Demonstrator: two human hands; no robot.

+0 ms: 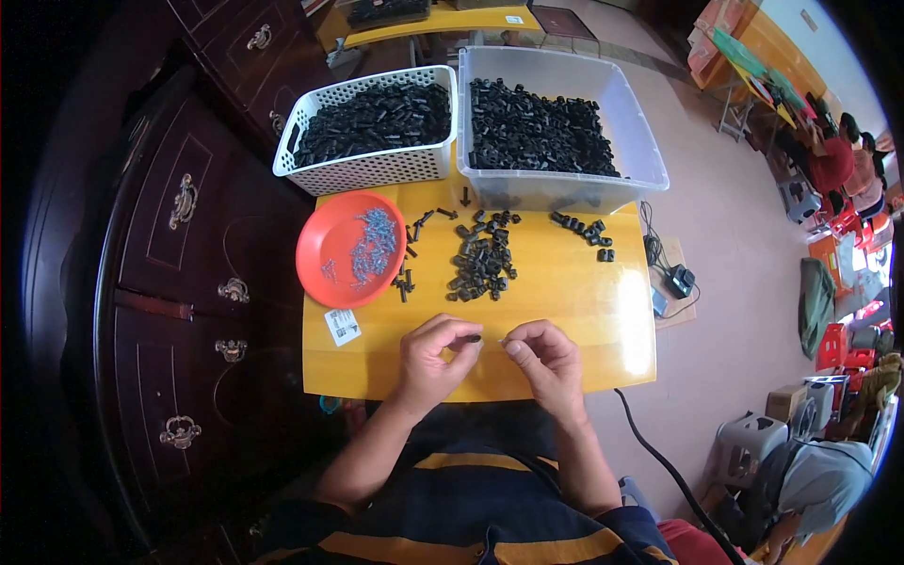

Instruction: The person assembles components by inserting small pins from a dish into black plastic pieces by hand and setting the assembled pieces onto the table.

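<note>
Over the front of the yellow table (584, 320), my left hand (438, 358) pinches a small black plastic piece (475, 338) between thumb and fingers. My right hand (546, 363) is closed in a pinch just across from it; a tiny pale tip shows at its fingers, too small to name. The two hands face each other, a little apart. Beyond them lies a heap of short black plastic pieces (482, 259). To the left, a round orange-red plate (320, 231) holds many small silvery screws (375, 240). Longer black pieces (408, 282) lie scattered beside the plate.
At the table's back stand a white perforated basket (367, 165) and a clear plastic bin (565, 184), both filled with black parts. More black pieces (584, 226) lie at right. A white label (343, 327) rests near the plate. Dark wooden cabinets (188, 282) flank the left.
</note>
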